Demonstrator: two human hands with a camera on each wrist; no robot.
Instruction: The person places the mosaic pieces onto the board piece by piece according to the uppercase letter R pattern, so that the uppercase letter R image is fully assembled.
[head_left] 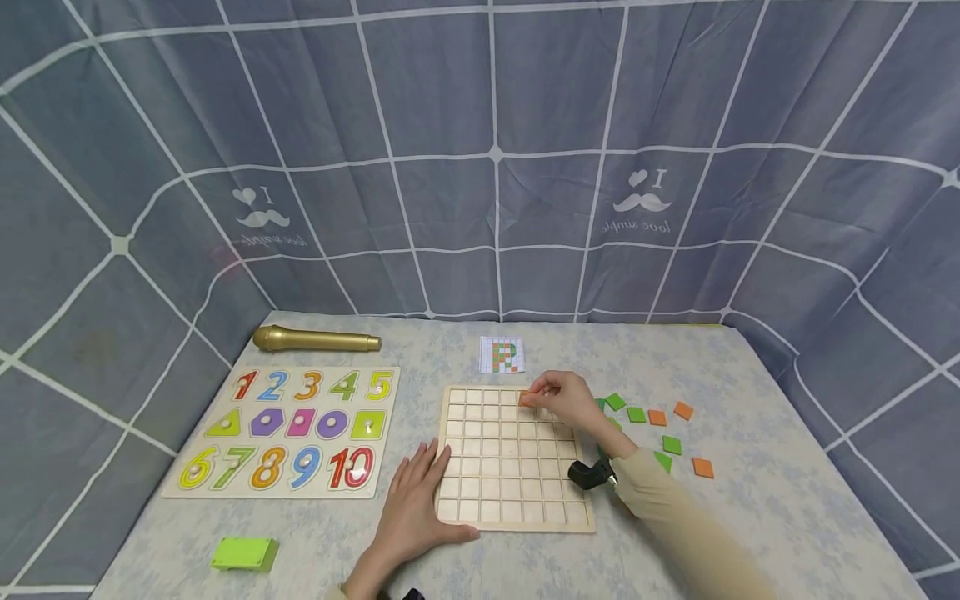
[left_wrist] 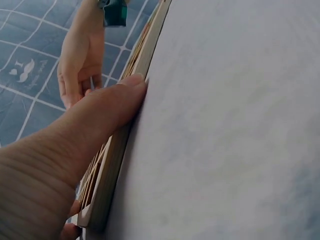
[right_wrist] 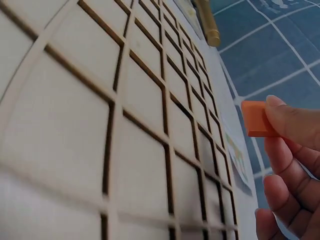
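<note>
A wooden grid board point(head_left: 512, 468) with square cells lies on the table. My right hand point(head_left: 567, 402) is over its far edge, right of the middle, and pinches an orange square tile point(right_wrist: 254, 118) between thumb and fingers. In the right wrist view the tile appears held above the cells. At the board's near left corner my left hand point(head_left: 412, 518) rests with fingers spread along the left side; its thumb point(left_wrist: 117, 97) touches the front edge. Behind the board lies a small pattern card point(head_left: 501, 356) showing an orange and green letter R on a grid.
Loose green tiles point(head_left: 636, 415) and orange tiles point(head_left: 702, 467) lie right of the board, some partly hidden by my right arm. A number-and-shape puzzle board point(head_left: 281, 433), a gold microphone point(head_left: 315, 339) and a bright green block point(head_left: 244, 553) are at the left. A patterned curtain point(head_left: 450, 208) stands behind the table.
</note>
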